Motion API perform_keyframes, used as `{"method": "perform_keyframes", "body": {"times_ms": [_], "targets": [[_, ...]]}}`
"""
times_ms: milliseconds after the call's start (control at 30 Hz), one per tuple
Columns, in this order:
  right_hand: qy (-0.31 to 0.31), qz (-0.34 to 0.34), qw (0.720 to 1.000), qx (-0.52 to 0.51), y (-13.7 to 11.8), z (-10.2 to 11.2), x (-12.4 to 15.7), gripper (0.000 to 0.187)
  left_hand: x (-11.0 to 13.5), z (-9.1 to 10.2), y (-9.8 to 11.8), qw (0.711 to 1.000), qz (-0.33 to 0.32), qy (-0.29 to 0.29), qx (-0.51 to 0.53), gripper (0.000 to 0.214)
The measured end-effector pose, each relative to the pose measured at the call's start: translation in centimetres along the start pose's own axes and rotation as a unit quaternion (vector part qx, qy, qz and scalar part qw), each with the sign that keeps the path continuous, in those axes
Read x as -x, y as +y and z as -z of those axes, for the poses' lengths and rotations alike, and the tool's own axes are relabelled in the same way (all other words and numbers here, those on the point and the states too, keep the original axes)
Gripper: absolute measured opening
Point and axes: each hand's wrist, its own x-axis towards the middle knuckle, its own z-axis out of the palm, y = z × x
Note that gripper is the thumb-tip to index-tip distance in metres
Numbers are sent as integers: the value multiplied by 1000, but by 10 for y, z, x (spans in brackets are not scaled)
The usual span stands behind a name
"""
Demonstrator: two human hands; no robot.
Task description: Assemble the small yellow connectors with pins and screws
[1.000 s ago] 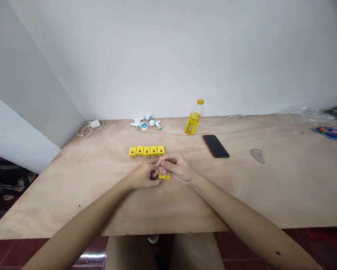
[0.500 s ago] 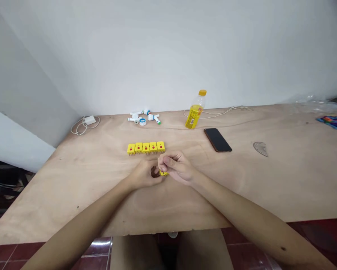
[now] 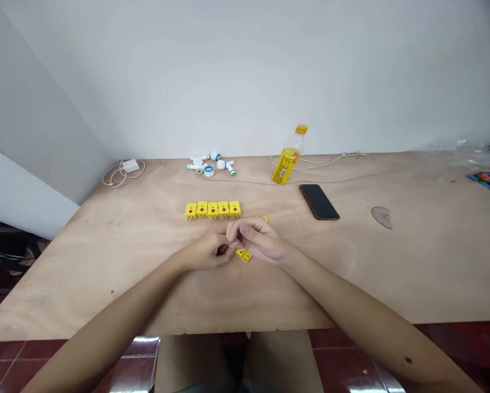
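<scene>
A yellow plug piece (image 3: 244, 255) sits between the hands, low over the tabletop (image 3: 294, 289). The left hand (image 3: 207, 251), fingers curled, pinches its left end in a narrow grip. The right hand (image 3: 261, 241) arches above, thumb against fingers; I cannot tell whether that grip holds anything. Five yellow plugs (image 3: 213, 208) lie beyond.
</scene>
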Motion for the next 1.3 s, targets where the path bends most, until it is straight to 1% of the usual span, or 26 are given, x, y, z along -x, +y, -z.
{"method": "perform_keyframes", "body": {"times_ms": [67, 133, 200, 267, 367, 500, 667, 800, 867, 933, 1033, 1100, 1200, 1300], "targets": [[-12, 2, 1000, 21, 1, 1, -1, 49, 0, 0, -1, 1000, -4, 8, 0, 21], [-3, 3, 1000, 8, 1, 0, -1, 47, 0, -1, -2, 1000, 1, 15, 6, 23], [6, -2, 1000, -26, 1, -1, -1, 46, 0, -2, -4, 999, 11, 24, 24, 19], [0, -21, 999, -48, 2, -2, 0, 48, 0, -4, -5, 999, 23, 26, 40, 17], [-11, -45, 998, -39, 8, -2, 0, 47, 1, -5, -8, 998, 42, 23, 42, 16], [10, -32, 999, -25, 10, -2, 0, 48, 1, -6, -10, 997, 57, 18, 46, 11], [41, -19, 996, -76, -5, 4, -3, 44, -2, -3, -7, 997, 53, 28, 40, 20], [61, -4, 994, -88, -18, 11, -6, 41, -3, -1, -5, 996, 66, 38, 43, 26], [79, 3, 993, -83, -23, 14, -7, 41, -3, -1, -5, 995, 69, 52, 56, 25], [111, 29, 992, -61, -29, 17, -7, 39, -2, -1, -6, 994, 67, 62, 68, 24], [148, 66, 986, -27, -36, 20, -6, 37, -1, 2, -9, 995, 58, 57, 60, 31], [141, 62, 987, -36, -36, 20, -6, 38, 0, 5, -11, 997, 56, 51, 29, 35], [111, 39, 991, -61, -32, 17, -7, 38, 2, 8, -13, 997, 54, 59, -21, 40], [99, 37, 992, -67, -26, 12, -8, 38, 1, 9, -11, 996, 38, 65, -37, 44]]}}
